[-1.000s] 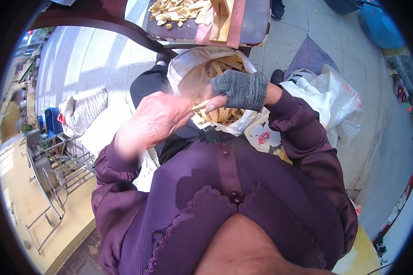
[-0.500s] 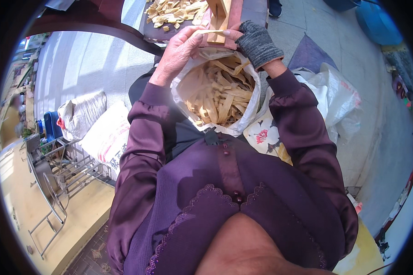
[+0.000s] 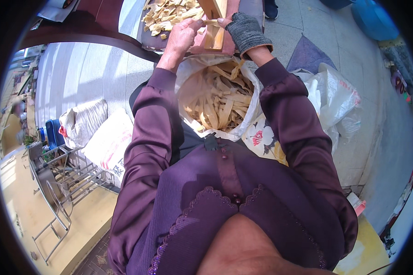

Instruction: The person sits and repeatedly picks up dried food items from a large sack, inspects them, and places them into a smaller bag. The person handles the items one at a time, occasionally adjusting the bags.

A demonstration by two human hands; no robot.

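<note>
Setting: outdoors, sunlit grey paved ground (image 3: 390, 137), seen from above; person in a purple satin long-sleeved top (image 3: 225, 192) fills the lower half.
Work surface: dark wooden tabletop (image 3: 124, 27) at the top edge, curved rim, holding a heap of pale cut strip pieces (image 3: 163, 13).
Wooden block: light tan upright wooden block (image 3: 213, 18) on the tabletop, between the two hands.
Left hand: bare left hand (image 3: 181, 34) raised to the table edge, fingers pinching one end of a thin pale strip (image 3: 210, 21) just beside the block.
Right hand: right hand in a grey knitted fingerless glove (image 3: 243, 30), fingertips on the other end of the same strip, pressed against the block. How firmly it grips: cannot tell, fingers mostly hidden by the glove.
Strip location: spans between both hands, at the block's face, above the bag.
Bag: open white plastic sack full of long tan flat strips (image 3: 220, 98), directly below the hands, between the forearms and touching the person's front.
Right side: crumpled translucent white plastic bags (image 3: 335, 98) on the ground, near the right sleeve; floral-print cloth (image 3: 261, 137) just beside the sack.
Left side: two filled white woven sacks (image 3: 94, 133) lying on the ground, metal wire rack (image 3: 55, 183) below them, well apart from the hands.
Far corner: blue round container (image 3: 376, 18), top right.
</note>
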